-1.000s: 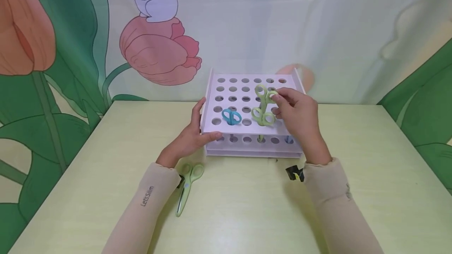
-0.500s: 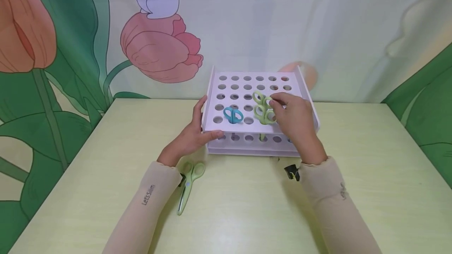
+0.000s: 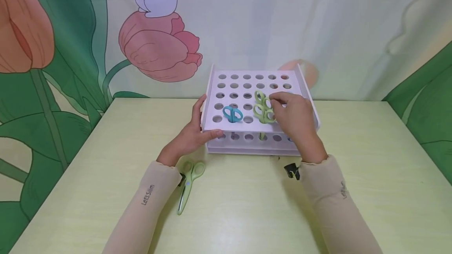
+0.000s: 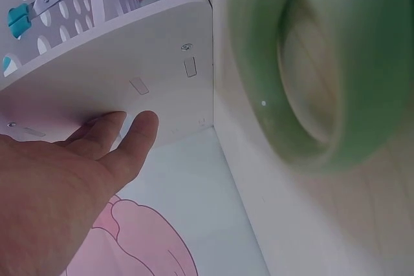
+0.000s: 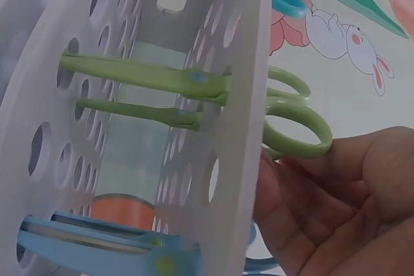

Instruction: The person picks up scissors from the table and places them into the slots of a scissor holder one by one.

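Note:
A white two-tier rack [image 3: 248, 127] with round holes stands on the table. My left hand [image 3: 187, 136] holds its left side, thumb over the front edge and fingers against the side panel [image 4: 174, 88]. My right hand [image 3: 298, 117] pinches a handle loop of green scissors [image 5: 139, 110], whose blades point down through the rack. Directly in front of them, another pair of green scissors [image 5: 149, 77] stands in the front row. Teal scissors [image 3: 232, 115] stand farther left. Blue scissors [image 5: 116, 247] sit at the right, mostly hidden by my right hand in the head view.
More green scissors [image 3: 188, 186] lie on the table [image 3: 240, 207] beside my left wrist; their handle looms blurred in the left wrist view. Behind the rack hangs a printed cloth [image 3: 229, 22] with tulips and a rabbit.
My right hand has lowered the green scissors deeper into the rack. The rack has swung slightly at its right side. In the last half second hardly anything has moved.

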Demonstrator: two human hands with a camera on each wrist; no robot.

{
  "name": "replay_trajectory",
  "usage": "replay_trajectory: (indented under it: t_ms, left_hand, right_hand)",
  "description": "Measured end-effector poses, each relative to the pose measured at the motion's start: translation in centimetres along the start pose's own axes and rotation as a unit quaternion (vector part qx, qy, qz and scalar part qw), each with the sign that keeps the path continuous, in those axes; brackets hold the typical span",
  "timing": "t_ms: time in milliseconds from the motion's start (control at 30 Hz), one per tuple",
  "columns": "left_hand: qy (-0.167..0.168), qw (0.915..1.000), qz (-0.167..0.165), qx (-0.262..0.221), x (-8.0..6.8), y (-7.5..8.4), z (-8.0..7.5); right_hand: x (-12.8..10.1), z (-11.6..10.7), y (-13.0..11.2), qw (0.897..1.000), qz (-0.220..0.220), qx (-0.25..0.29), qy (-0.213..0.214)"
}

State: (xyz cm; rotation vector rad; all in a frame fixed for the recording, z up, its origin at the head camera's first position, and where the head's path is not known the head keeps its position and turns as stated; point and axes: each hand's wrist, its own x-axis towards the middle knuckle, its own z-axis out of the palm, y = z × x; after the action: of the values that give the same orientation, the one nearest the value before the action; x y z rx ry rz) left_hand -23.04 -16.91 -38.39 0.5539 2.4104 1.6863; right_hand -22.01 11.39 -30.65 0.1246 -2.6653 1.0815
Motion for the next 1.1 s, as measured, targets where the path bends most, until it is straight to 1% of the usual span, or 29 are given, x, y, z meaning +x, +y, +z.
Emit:
replay_trajectory:
  t_ms: [267, 433, 467, 533, 667, 700, 767, 900, 1100]
  left_hand:
    - [0.000, 1.0000, -0.005, -0.007, 0.0, 0.1, 0.0]
    - [-0.003, 0.9999, -0.015, -0.001, 0.0, 0.2, 0.0]
    - [-0.004, 0.9999, -0.016, -0.001, 0.0, 0.4, 0.0]
    - [-0.007, 0.9998, -0.019, 0.003, -0.4, 1.4, 0.1]
    - [-0.010, 0.9997, -0.020, 0.009, -1.1, 3.2, 0.1]
    - [-0.010, 0.9997, -0.021, 0.010, -1.3, 3.5, 0.1]
    - [-0.011, 0.9997, -0.021, 0.011, -1.3, 3.6, 0.1]
    - [-0.011, 0.9997, -0.018, 0.011, -1.4, 3.6, 0.1]
    - [-0.008, 0.9996, -0.027, 0.003, -1.4, 3.9, 0.1]
  right_hand:
    - [-0.3, -0.4, -0.3, 0.998, -0.040, -0.007, 0.039]
    - [-0.8, -1.2, -0.7, 0.999, -0.022, -0.007, 0.035]
    - [-0.8, -1.3, -0.7, 0.999, -0.016, -0.006, 0.030]
    - [-0.9, -1.6, -0.7, 1.000, -0.008, -0.005, 0.011]
    - [-0.7, -1.7, -0.6, 0.998, -0.004, -0.008, -0.054]
    - [-0.6, -1.7, -0.6, 0.998, -0.004, -0.012, -0.069]
    - [-0.5, -1.5, -0.5, 0.996, -0.002, -0.021, -0.089]
    - [-0.4, -1.2, -0.3, 0.995, 0.004, -0.039, -0.097]
    - [-0.4, -1.0, -0.3, 0.995, 0.009, -0.052, -0.089]
